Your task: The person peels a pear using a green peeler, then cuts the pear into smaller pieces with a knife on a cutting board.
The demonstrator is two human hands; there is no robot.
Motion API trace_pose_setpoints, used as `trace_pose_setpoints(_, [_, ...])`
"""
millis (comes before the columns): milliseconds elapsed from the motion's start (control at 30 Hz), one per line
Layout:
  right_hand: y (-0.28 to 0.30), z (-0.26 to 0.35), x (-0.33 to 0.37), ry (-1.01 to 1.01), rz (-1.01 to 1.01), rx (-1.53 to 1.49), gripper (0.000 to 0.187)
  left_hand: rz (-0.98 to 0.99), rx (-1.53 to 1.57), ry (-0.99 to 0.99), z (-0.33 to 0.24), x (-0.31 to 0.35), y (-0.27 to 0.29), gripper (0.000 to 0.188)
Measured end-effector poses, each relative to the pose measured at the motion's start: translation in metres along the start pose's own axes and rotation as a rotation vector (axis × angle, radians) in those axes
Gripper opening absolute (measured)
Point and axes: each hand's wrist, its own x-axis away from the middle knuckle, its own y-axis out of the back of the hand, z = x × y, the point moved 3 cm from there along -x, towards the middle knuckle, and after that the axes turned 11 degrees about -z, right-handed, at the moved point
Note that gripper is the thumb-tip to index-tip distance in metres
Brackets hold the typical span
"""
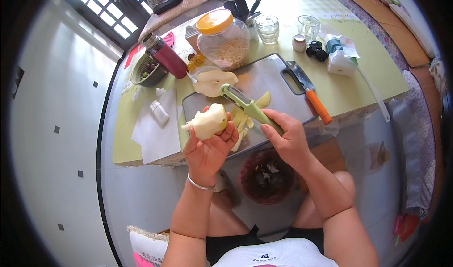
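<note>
My left hand (211, 146) is closed around a mostly peeled pear (205, 121), with a patch of yellow-green skin left on its right side. In my right hand (287, 137) is a green peeler (250, 107), its head pointing up and left, just above and apart from the pear. Beneath both hands lies a grey cutting board (264, 73) with strips of peel (241, 123) on it. Pale peeled fruit pieces (213, 83) rest at the board's far left. A knife with an orange handle (317, 106) lies along the board's right side.
Below the table edge, between my knees, stands a dark red bin (267, 177) with scraps. Behind the board are a yellow-lidded jar (223, 40), a red flask (166, 55), a fruit basket (150, 73) and glasses (267, 29). A tissue pack (340, 62) sits right; white paper (160, 125) left.
</note>
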Motion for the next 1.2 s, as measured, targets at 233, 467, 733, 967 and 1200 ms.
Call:
trace_pose_setpoints(233, [-0.010, 0.002, 0.011, 0.019, 0.010, -0.050, 0.035, -0.122, -0.032, -0.001, 0.003, -0.002, 0.002, 0.063])
trace_pose_setpoints(467, [-0.009, 0.003, 0.009, 0.247, -0.052, 0.367, 0.036, -0.162, -0.010, -0.030, 0.001, -0.002, 0.007, 0.073])
trace_pose_setpoints(733, [-0.005, -0.001, 0.005, 0.342, -0.108, 0.314, 0.038, -0.171, 0.020, -0.037, 0.001, -0.001, 0.006, 0.072])
trace_pose_setpoints(967, [-0.015, -0.001, 0.012, 0.254, -0.072, 0.166, 0.035, -0.140, -0.057, -0.058, 0.001, -0.001, 0.005, 0.062])
trace_pose_setpoints(1200, [-0.012, 0.001, 0.013, 0.189, -0.077, 0.057, 0.036, -0.157, -0.049, -0.047, 0.003, -0.002, 0.000, 0.059])
